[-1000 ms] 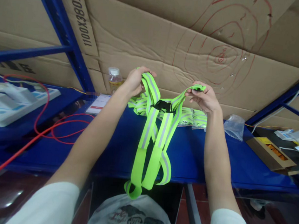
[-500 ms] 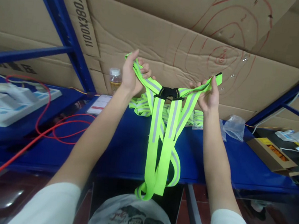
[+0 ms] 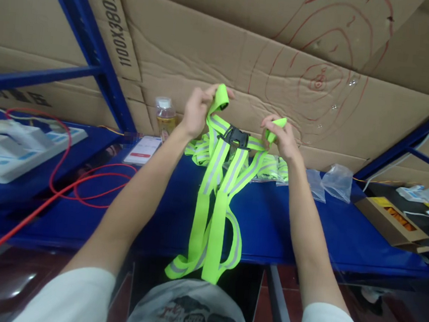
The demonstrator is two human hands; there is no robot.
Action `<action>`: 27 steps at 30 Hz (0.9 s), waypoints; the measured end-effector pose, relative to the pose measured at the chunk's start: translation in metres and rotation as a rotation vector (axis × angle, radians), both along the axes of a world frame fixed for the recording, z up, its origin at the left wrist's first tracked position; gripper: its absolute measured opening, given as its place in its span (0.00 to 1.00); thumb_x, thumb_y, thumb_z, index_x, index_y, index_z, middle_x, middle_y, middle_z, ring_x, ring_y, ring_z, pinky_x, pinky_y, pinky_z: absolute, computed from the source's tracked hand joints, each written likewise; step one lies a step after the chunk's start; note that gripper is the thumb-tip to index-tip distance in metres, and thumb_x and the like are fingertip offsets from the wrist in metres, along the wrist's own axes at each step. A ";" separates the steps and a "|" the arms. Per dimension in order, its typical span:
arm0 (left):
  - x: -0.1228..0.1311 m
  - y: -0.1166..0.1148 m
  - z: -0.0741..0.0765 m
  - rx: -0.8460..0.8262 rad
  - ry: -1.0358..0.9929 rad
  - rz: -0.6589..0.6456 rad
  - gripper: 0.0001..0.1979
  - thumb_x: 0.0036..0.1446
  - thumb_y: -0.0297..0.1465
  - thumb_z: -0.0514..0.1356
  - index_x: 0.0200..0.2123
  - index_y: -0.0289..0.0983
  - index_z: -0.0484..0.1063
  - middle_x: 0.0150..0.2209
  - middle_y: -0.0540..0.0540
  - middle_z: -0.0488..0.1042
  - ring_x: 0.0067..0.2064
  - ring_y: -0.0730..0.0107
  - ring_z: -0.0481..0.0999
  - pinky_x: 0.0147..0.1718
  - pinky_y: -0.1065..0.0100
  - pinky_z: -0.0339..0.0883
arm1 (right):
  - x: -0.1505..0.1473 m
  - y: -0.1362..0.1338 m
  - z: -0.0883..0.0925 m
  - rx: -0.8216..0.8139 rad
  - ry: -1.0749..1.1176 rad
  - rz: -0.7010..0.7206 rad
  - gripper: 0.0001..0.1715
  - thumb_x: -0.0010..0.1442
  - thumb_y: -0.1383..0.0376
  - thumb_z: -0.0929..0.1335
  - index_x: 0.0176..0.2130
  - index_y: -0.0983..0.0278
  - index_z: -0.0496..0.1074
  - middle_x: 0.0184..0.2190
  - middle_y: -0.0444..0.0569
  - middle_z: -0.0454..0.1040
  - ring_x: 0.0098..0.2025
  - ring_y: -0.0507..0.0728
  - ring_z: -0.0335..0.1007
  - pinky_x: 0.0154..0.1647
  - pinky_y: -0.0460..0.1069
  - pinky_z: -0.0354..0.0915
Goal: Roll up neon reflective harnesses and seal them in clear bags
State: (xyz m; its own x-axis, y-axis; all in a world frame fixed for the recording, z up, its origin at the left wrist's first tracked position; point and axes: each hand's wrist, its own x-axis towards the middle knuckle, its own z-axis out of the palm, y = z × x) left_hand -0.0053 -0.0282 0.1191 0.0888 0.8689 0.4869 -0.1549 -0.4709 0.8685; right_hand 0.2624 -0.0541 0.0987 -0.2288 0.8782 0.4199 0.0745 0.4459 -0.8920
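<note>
I hold up a neon-green reflective strap harness [image 3: 216,201] with grey stripes and a black buckle [image 3: 234,135] at its top centre. My left hand [image 3: 196,109] is closed on the harness's upper left strap end. My right hand [image 3: 280,137] pinches the upper right strap end. The long loops hang down in front of the blue shelf [image 3: 287,229], reaching below its front edge. More folded green straps [image 3: 274,168] lie on the shelf behind the harness.
A bottle [image 3: 164,115] and a white card [image 3: 143,149] stand at the back left. Red cable [image 3: 60,186] loops across the left. Clear plastic bags [image 3: 336,182] and an open cardboard box [image 3: 390,226] sit right. Cardboard sheets [image 3: 286,46] back the shelf.
My hands have come closer together and lower than half a second ago, folding the top strap ends inward. The hanging loops have swung slightly left.
</note>
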 end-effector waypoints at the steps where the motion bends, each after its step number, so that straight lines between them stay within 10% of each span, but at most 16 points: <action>1: 0.000 0.006 -0.004 0.027 0.075 -0.005 0.12 0.69 0.36 0.55 0.36 0.38 0.76 0.44 0.42 0.76 0.51 0.56 0.75 0.45 0.65 0.70 | -0.004 -0.001 -0.001 -0.009 -0.031 0.045 0.28 0.56 0.43 0.79 0.43 0.56 0.70 0.24 0.41 0.68 0.25 0.55 0.66 0.26 0.49 0.65; 7: 0.007 0.039 -0.041 0.165 0.444 -0.059 0.15 0.54 0.28 0.57 0.39 0.36 0.84 0.46 0.43 0.83 0.51 0.59 0.78 0.53 0.66 0.69 | -0.008 0.011 -0.016 -0.048 -0.131 0.075 0.13 0.59 0.55 0.72 0.37 0.56 0.66 0.21 0.40 0.70 0.22 0.55 0.63 0.23 0.49 0.62; 17: 0.022 0.039 -0.072 -0.058 0.288 -0.606 0.29 0.43 0.26 0.77 0.52 0.34 0.86 0.56 0.37 0.85 0.56 0.57 0.83 0.56 0.63 0.73 | 0.005 0.030 -0.036 -0.250 0.007 0.112 0.18 0.43 0.63 0.72 0.34 0.56 0.62 0.24 0.41 0.73 0.24 0.56 0.69 0.25 0.51 0.69; 27: 0.029 0.041 -0.093 -0.166 0.540 -0.617 0.21 0.39 0.40 0.83 0.37 0.37 0.90 0.37 0.41 0.88 0.35 0.63 0.82 0.38 0.64 0.76 | 0.016 0.026 -0.037 -0.446 0.053 0.373 0.15 0.53 0.60 0.68 0.37 0.56 0.57 0.22 0.38 0.64 0.21 0.54 0.60 0.27 0.50 0.68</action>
State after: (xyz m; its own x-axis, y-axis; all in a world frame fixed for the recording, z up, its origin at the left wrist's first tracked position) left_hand 0.0240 0.0124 0.0262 0.7565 0.6445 0.1106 0.1147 -0.2972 0.9479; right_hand 0.2784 -0.0279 0.0615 -0.5457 0.8366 0.0477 -0.0657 0.0140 -0.9977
